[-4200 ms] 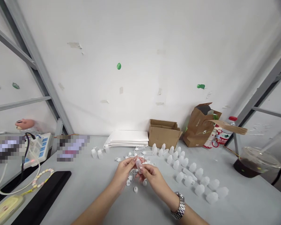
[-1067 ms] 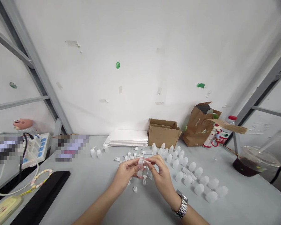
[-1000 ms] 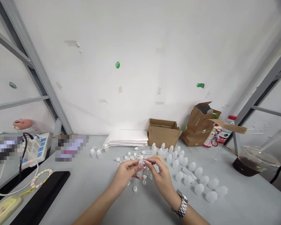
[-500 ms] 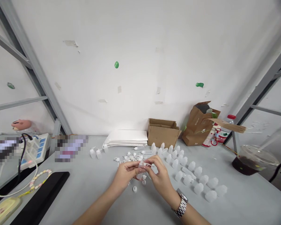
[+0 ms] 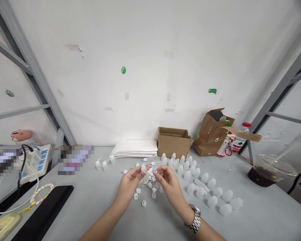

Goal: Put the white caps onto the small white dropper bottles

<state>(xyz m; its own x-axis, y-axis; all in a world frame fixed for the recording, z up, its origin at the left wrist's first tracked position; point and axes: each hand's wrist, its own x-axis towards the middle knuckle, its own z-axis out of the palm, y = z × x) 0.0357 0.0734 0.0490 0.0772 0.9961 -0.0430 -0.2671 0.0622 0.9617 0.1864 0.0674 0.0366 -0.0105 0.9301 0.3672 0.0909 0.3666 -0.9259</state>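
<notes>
We see the left hand [image 5: 129, 183] and the right hand [image 5: 169, 186] above the middle of a grey table [image 5: 256, 214], close together and not touching each other. The left hand's fingertips [image 5: 141, 174] pinch a small white plastic part [image 5: 143, 168]. The right hand is half closed with its fingers near this part, but we cannot tell if it holds the part too, or holds another piece. Thin white plastic loops [image 5: 158, 187] hang below the hands, and we cannot well see where they are joined.

Under the hands lies a loose group of small white caps [image 5: 143, 203]. Some of them are touching each other, and a few lie apart near the front. To the right stand many milky plastic bottles [image 5: 198, 183] in uneven rows, and three more bottles [image 5: 101, 165] stand to the left of the caps.

At the back, against the wall, are a stack of white sheets [image 5: 132, 148], an open cardboard box [image 5: 174, 142] and a brown paper bag [image 5: 210, 135]. A plastic cup [image 5: 268, 172] with dark drink stands at the right, and a power strip [image 5: 35, 164] is at the left. A metal watch [image 5: 194, 219] is on the right wrist.
</notes>
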